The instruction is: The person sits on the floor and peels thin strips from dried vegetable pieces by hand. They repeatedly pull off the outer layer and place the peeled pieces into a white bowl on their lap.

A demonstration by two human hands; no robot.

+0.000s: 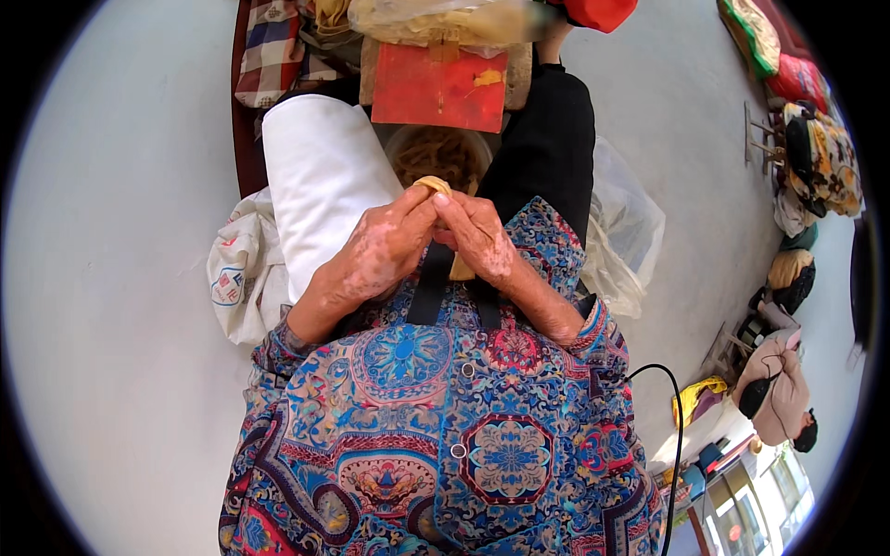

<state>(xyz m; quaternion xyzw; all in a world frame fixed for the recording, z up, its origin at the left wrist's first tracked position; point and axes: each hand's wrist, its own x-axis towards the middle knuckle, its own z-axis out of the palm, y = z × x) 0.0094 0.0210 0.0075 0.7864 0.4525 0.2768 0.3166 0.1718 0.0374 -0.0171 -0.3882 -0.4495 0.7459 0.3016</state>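
My left hand (385,239) and my right hand (480,239) meet above my lap, their fingertips pinched together on a folded tan strip (433,184). The strip loops over the top of the fingers; its exact kind does not show. A pale tan end (461,268) hangs under my right hand, perhaps part of the same strip. Just beyond the hands, between my knees, stands a whitish bowl (394,144) with many similar brownish-tan pieces (438,156) in it. My palms and the lower fingers are hidden.
A red board (439,85) lies beyond the bowl, with a plastic bag (417,20) behind it. White cloth (320,176) covers my left thigh. A white sack (246,273) and a clear plastic bag (623,232) flank my legs. Clothes-covered chairs (820,153) line the right wall.
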